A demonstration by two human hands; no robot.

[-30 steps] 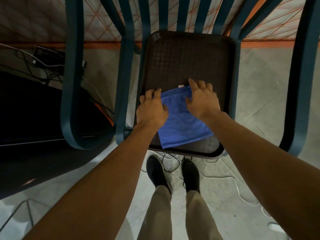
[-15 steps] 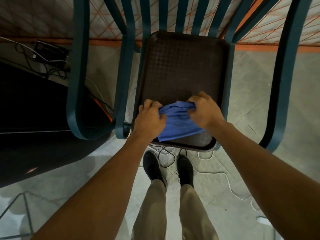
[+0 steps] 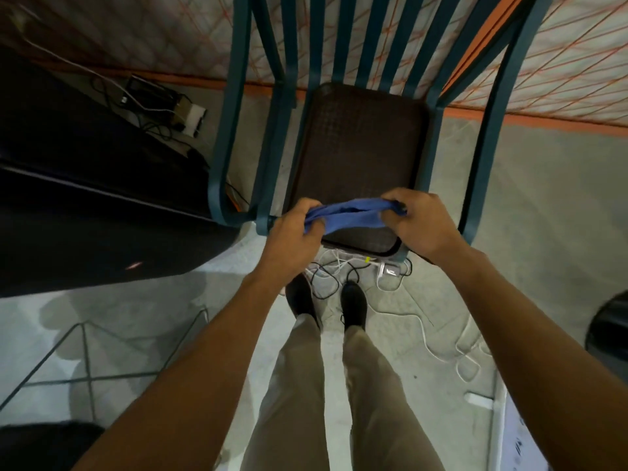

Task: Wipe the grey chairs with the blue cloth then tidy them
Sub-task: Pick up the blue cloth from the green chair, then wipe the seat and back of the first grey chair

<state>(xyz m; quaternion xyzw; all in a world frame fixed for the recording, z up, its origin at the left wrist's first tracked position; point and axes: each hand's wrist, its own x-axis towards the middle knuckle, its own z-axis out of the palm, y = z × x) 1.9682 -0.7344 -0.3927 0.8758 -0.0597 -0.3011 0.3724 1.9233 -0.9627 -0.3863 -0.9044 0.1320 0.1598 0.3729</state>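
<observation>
I see left hand point(image 3: 292, 232) and right hand point(image 3: 419, 222) each gripping end of bunched blue cloth point(image 3: 350, 214), held over front edge of chair point(image 3: 360, 158) seat.

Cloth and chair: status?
Left hand and right hand both grip the cloth, bunched between them over the seat front edge. Cables on floor by the feet.

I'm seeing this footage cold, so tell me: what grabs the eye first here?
The bunched blue cloth, stretched between the left hand and right hand over the front edge of the dark textured chair seat. Next, the chair's teal slatted metal backrest fanning across the top, then the tangle of black and white cables on the floor by the person's black shoes.
</observation>
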